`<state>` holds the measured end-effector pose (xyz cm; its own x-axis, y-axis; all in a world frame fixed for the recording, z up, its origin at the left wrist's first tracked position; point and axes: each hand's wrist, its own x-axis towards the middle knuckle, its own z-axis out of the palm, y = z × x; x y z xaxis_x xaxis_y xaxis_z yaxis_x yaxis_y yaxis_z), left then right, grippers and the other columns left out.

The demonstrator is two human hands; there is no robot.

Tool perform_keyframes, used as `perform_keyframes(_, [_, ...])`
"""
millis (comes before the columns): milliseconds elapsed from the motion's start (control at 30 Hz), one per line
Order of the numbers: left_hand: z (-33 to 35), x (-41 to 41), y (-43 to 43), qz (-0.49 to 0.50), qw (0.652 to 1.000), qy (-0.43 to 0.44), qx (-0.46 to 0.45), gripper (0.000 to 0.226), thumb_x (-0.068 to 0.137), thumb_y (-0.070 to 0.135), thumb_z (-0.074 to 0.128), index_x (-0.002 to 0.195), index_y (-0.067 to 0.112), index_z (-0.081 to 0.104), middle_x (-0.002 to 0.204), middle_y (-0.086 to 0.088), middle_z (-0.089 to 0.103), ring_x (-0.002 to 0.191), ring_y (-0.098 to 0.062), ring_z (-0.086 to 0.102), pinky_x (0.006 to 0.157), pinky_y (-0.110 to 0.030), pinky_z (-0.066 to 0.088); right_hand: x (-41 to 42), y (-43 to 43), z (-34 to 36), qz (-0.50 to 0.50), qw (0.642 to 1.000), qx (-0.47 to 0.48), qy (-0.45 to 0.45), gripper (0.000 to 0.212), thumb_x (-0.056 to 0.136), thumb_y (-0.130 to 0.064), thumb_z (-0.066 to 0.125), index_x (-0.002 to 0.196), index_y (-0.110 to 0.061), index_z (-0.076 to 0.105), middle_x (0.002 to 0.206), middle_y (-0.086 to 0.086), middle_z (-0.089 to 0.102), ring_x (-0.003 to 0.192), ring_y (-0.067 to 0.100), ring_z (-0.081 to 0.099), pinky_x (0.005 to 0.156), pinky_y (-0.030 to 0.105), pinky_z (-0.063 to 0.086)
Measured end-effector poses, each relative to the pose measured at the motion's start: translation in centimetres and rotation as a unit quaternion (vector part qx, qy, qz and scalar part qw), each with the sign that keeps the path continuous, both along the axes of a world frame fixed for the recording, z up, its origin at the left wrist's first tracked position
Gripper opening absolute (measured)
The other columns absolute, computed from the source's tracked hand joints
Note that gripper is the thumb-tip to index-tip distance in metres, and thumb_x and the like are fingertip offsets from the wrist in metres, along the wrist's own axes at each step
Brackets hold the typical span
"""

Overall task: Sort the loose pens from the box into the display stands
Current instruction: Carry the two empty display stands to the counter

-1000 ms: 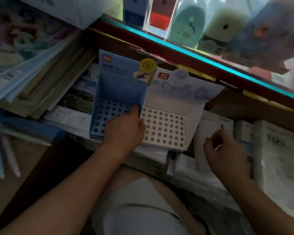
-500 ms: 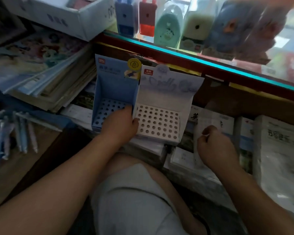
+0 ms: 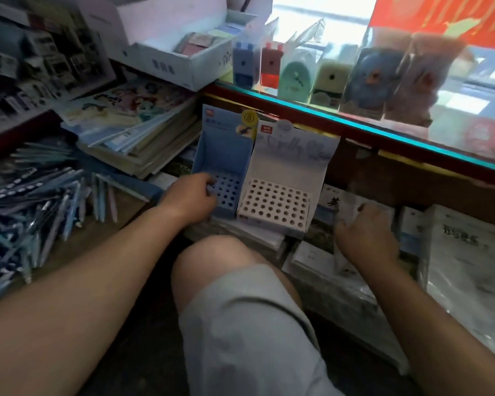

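Red brand tag (image 3: 266, 128), illegible, on white stand (image 3: 286, 170) beside blue stand (image 3: 223, 150)

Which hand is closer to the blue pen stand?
Left. The left hand grips the blue pen stand at its holed tray; the right hand is off to its right, past the white stand, gripping a plastic bag.

Wooden surface (image 3: 132, 215): loose pens (image 3: 40, 212) heaped at its left edge, stacked booklets (image 3: 143, 138) at the rear. Wrapped paper packs (image 3: 469, 267) rightward bear the blue display stand (image 3: 223, 155) and white display stand (image 3: 286, 167), which touch.
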<state>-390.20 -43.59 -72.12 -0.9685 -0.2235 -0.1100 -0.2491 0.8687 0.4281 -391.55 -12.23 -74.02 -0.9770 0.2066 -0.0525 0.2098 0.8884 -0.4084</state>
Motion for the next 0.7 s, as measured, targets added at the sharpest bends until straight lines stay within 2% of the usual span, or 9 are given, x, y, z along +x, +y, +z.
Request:
perform_keyframes(100, [-1.3, 0.3, -0.8, 0.021, 1.000, 0.020, -0.001, 0.045, 0.095, 0.028, 0.061, 0.136, 0.012, 0.059, 0.132, -0.015, 0.062, 0.117, -0.030, 0.061, 0.098, -0.044, 0.052, 0.9, -0.9, 1.4, 0.061, 0.988, -0.047, 0.134, 0.022, 0.094, -0.031, 0.064, 0.105, -0.016, 0.053, 0.101, 0.005, 0.058, 0.088, 0.024, 0.057, 0.065, 0.031, 0.039])
perform_keyframes(167, [-2.0, 0.5, -0.9, 0.007, 0.999, 0.035, -0.021, 0.044, 0.096, 0.029, 0.062, 0.136, 0.013, 0.059, 0.136, -0.014, 0.057, 0.121, -0.030, 0.057, 0.101, -0.045, 0.050, 0.6, -2.3, 1.7, 0.148, 0.977, -0.062, 0.140, 0.011, 0.095, -0.027, 0.064, 0.097, -0.018, 0.058, 0.092, 0.000, 0.058, 0.081, 0.018, 0.056, 0.061, 0.028, 0.038])
perform_keyframes(200, [-2.3, 0.5, -0.9, -0.019, 0.998, 0.045, -0.037, 0.043, 0.096, 0.028, 0.062, 0.136, 0.014, 0.060, 0.137, -0.013, 0.055, 0.124, -0.030, 0.055, 0.102, -0.046, 0.049, 0.2, -3.1, 1.4, 0.187, 0.973, -0.057, 0.121, 0.010, 0.096, -0.027, 0.064, 0.100, -0.018, 0.062, 0.095, 0.000, 0.059, 0.086, 0.019, 0.057, 0.065, 0.028, 0.040])
perform_keyframes(267, [-3.0, 0.1, -1.0, -0.090, 0.991, 0.052, -0.079, 0.047, 0.094, 0.029, 0.065, 0.139, 0.016, 0.058, 0.145, -0.010, 0.052, 0.133, -0.030, 0.049, 0.108, -0.045, 0.043, -1.1, -4.8, -0.1, 0.254, 0.963, -0.031, 0.079, 0.022, 0.097, -0.030, 0.063, 0.114, -0.017, 0.067, 0.109, 0.003, 0.063, 0.103, 0.023, 0.058, 0.079, 0.031, 0.044])
perform_keyframes(333, [-3.8, -0.4, -1.1, -0.137, 0.984, 0.023, -0.115, 0.061, 0.095, 0.038, 0.065, 0.150, 0.019, 0.047, 0.159, -0.008, 0.039, 0.145, -0.028, 0.036, 0.118, -0.043, 0.031, -2.6, -6.3, -2.1, 0.300, 0.953, -0.009, 0.049, 0.034, 0.096, -0.034, 0.065, 0.124, -0.016, 0.067, 0.122, 0.006, 0.065, 0.114, 0.025, 0.055, 0.094, 0.035, 0.045])
perform_keyframes(400, [-5.0, -1.1, -1.5, -0.147, 0.979, -0.016, -0.140, 0.072, 0.096, 0.049, 0.060, 0.158, 0.025, 0.031, 0.167, -0.004, 0.022, 0.153, -0.024, 0.020, 0.123, -0.043, 0.018, -3.9, -7.1, -3.8, 0.323, 0.946, 0.012, 0.036, 0.040, 0.092, -0.037, 0.069, 0.126, -0.015, 0.067, 0.127, 0.009, 0.065, 0.117, 0.028, 0.055, 0.101, 0.037, 0.043])
perform_keyframes(500, [-6.5, -1.7, -1.7, -0.111, 0.981, -0.034, -0.153, 0.073, 0.099, 0.057, 0.050, 0.160, 0.029, 0.023, 0.170, -0.001, 0.013, 0.156, -0.022, 0.007, 0.124, -0.043, 0.008, -5.1, -7.2, -5.8, 0.332, 0.942, 0.030, 0.036, 0.042, 0.087, -0.036, 0.075, 0.121, -0.013, 0.070, 0.124, 0.011, 0.066, 0.113, 0.032, 0.058, 0.100, 0.040, 0.045])
perform_keyframes(600, [-7.0, -2.2, -1.6, -0.078, 0.984, -0.023, -0.157, 0.068, 0.100, 0.058, 0.045, 0.159, 0.032, 0.024, 0.170, -0.001, 0.012, 0.156, -0.023, 0.008, 0.123, -0.045, 0.010, -5.0, -6.9, -6.9, 0.331, 0.942, 0.033, 0.043, 0.042, 0.083, -0.034, 0.077, 0.119, -0.013, 0.072, 0.124, 0.013, 0.065, 0.111, 0.035, 0.060, 0.097, 0.044, 0.050])
perform_keyframes(700, [-7.3, -2.4, -1.4, -0.070, 0.983, -0.015, -0.172, 0.067, 0.101, 0.059, 0.040, 0.159, 0.033, 0.022, 0.169, -0.002, 0.014, 0.155, -0.026, 0.010, 0.122, -0.048, 0.012, -4.5, -7.0, -7.0, 0.318, 0.946, 0.047, 0.033, 0.052, 0.080, -0.042, 0.079, 0.126, -0.018, 0.069, 0.134, 0.016, 0.061, 0.120, 0.038, 0.057, 0.104, 0.050, 0.046])
